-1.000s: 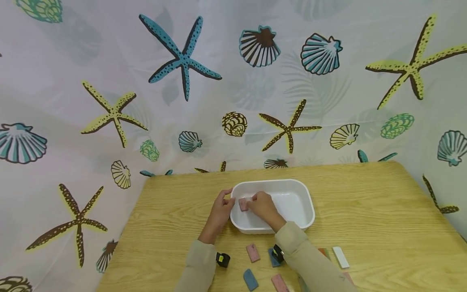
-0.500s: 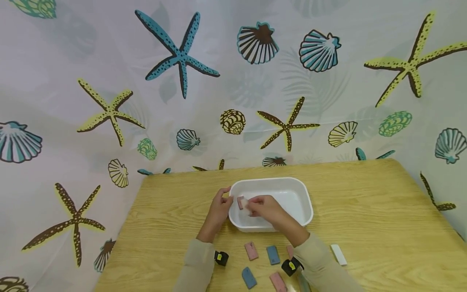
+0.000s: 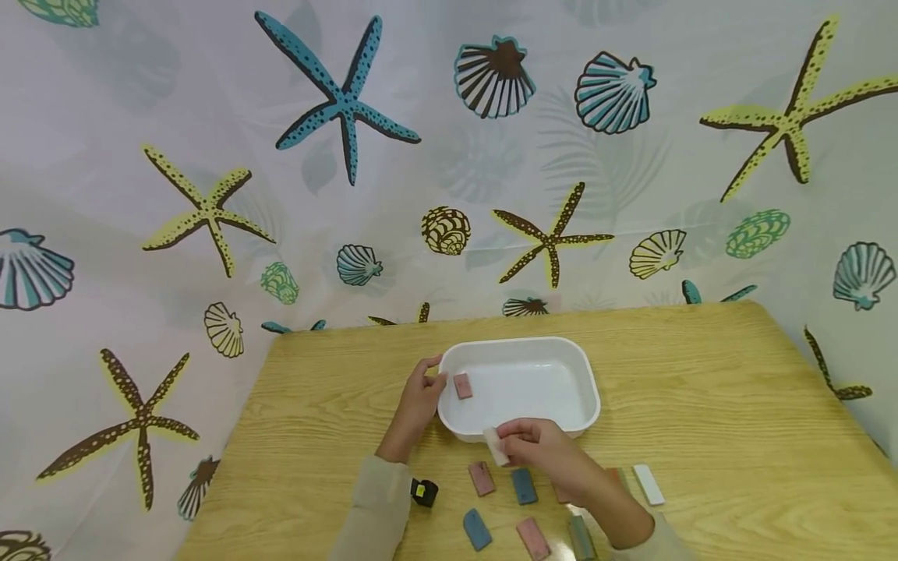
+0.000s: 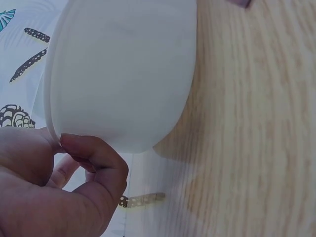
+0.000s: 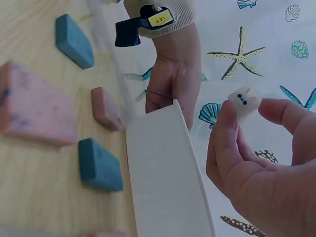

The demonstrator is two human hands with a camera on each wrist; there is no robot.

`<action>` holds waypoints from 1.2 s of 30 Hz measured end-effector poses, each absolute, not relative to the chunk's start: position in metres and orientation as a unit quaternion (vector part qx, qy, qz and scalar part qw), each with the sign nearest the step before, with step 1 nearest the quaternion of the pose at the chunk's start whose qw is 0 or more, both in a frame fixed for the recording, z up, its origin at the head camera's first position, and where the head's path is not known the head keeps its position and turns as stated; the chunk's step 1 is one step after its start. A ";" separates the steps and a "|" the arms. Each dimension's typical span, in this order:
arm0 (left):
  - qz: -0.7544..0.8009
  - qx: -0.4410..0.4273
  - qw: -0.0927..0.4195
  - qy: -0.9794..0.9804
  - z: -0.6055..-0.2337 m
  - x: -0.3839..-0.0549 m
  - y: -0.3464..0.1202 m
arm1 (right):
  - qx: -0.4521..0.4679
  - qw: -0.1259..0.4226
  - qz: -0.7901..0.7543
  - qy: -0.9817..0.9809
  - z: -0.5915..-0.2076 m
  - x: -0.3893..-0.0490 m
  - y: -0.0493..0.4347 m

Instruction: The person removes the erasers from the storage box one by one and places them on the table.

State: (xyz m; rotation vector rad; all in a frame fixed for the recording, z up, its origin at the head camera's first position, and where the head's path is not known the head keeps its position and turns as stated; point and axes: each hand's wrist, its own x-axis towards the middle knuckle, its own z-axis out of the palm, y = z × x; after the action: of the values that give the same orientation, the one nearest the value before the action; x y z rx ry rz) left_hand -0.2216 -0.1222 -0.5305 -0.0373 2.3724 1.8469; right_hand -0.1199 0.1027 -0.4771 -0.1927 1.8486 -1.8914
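Observation:
A white plastic tub [image 3: 536, 393] stands on the wooden table, with one pink eraser [image 3: 463, 386] lying near its left end. My left hand [image 3: 418, 405] grips the tub's left rim between thumb and fingers; the left wrist view shows the thumb [image 4: 94, 148] against the outer wall. In front of the tub, my right hand [image 3: 550, 454] pinches a small white eraser [image 3: 495, 447] between thumb and fingertips. The right wrist view shows dark dots on the end of that white eraser [image 5: 245, 101].
Several erasers lie on the table before the tub: pink [image 3: 481, 478], blue [image 3: 523, 486], another blue [image 3: 477, 530], another pink [image 3: 533, 539] and a greenish one [image 3: 581, 538]. A white bar [image 3: 648, 485] lies at the right. A shell-patterned cloth [image 3: 393, 234] hangs behind.
My right hand has lifted the white eraser from the tub's left end and carried it toward me past the front rim. The pink eraser stays inside; my left hand keeps its grip.

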 end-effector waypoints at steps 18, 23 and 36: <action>0.604 -0.029 0.071 0.793 -0.530 -0.224 -0.121 | 0.001 0.232 -0.643 0.730 -0.480 -0.074 0.202; 0.602 -0.015 0.060 0.796 -0.532 -0.224 -0.122 | 0.032 0.194 -0.593 0.781 -0.482 -0.069 0.219; 0.601 -0.023 0.072 0.796 -0.532 -0.223 -0.122 | 0.091 0.102 -0.370 0.919 -0.497 -0.062 0.263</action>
State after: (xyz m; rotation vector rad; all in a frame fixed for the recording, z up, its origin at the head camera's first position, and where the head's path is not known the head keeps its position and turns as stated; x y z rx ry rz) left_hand -0.2231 -0.1220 -0.5317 -0.0689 2.3911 1.8069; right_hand -0.0620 0.2634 -0.4965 0.2699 2.7130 -1.0931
